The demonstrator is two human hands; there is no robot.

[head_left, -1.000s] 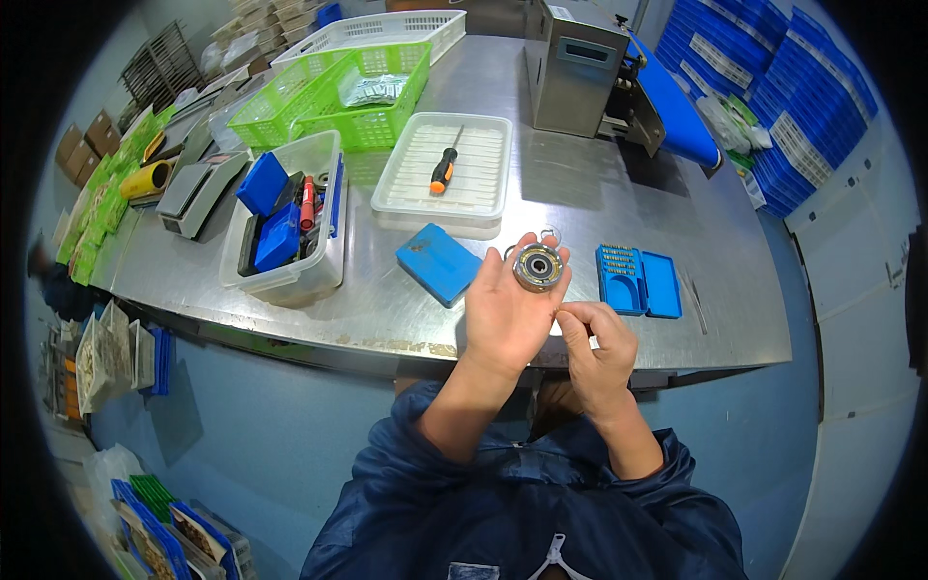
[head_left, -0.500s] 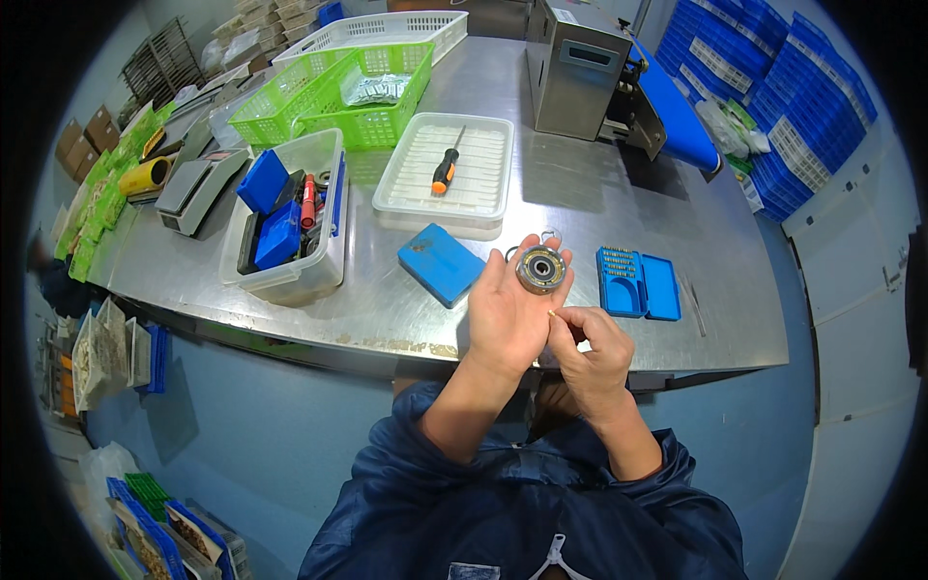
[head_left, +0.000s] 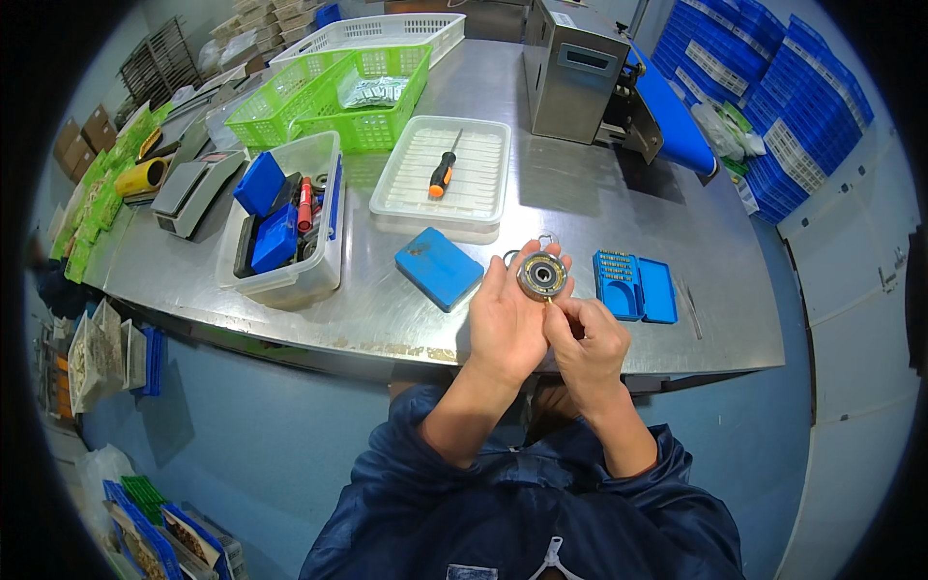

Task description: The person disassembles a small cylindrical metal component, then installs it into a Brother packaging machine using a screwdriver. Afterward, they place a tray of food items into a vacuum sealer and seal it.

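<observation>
The round metal part (head_left: 541,275) is gripped in the left hand (head_left: 507,324); the right hand (head_left: 585,338) seemingly pinches something small against it, fitting unfinished.

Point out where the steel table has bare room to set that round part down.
Bare steel lies between the white tray, grey machine and open blue case, and along the table right of that case. The left end, around the clear bin, is crowded.

Green basket (head_left: 338,97) — blue case (head_left: 633,285)
</observation>
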